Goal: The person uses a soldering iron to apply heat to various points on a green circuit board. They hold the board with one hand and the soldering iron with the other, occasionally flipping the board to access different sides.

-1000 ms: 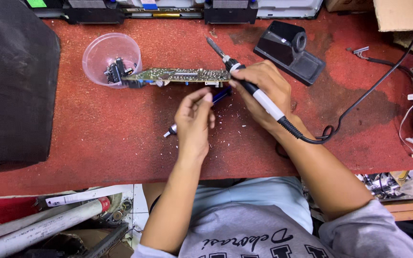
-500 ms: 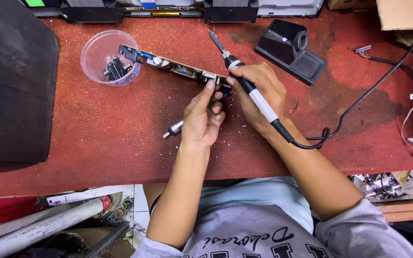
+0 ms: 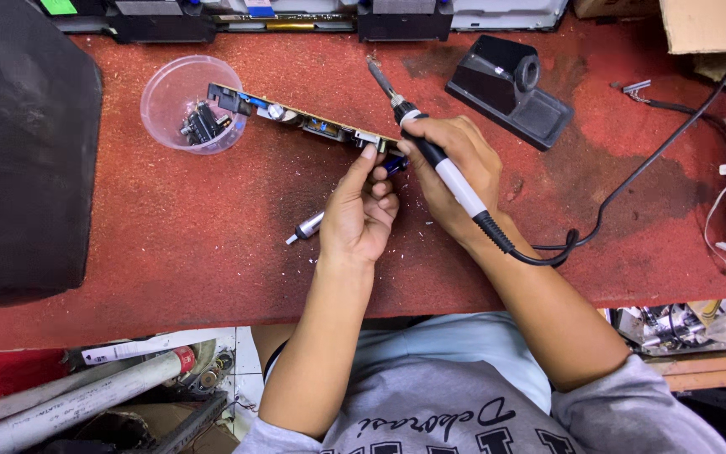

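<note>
Left hand (image 3: 361, 210) is pinching the near end of the long circuit board (image 3: 304, 124) at frame centre, fingers closed on its edge; possibly also holding a pen-like tool (image 3: 306, 227). Right hand (image 3: 455, 172) is gripping the soldering iron (image 3: 430, 151) closed-fisted. Board is looking light, stiff, fragile: edges are the safest hold. Plastic cup (image 3: 195, 105) is sitting upper left.

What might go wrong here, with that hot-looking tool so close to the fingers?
1. The soldering iron sits in the right hand, right beside the left hand pinching the circuit board; a slip might burn fingers.
2. The long board is held by one end only, its far end over the plastic cup; it might tip or knock the cup.
3. The black cord trails across the bench and might snag.
</note>
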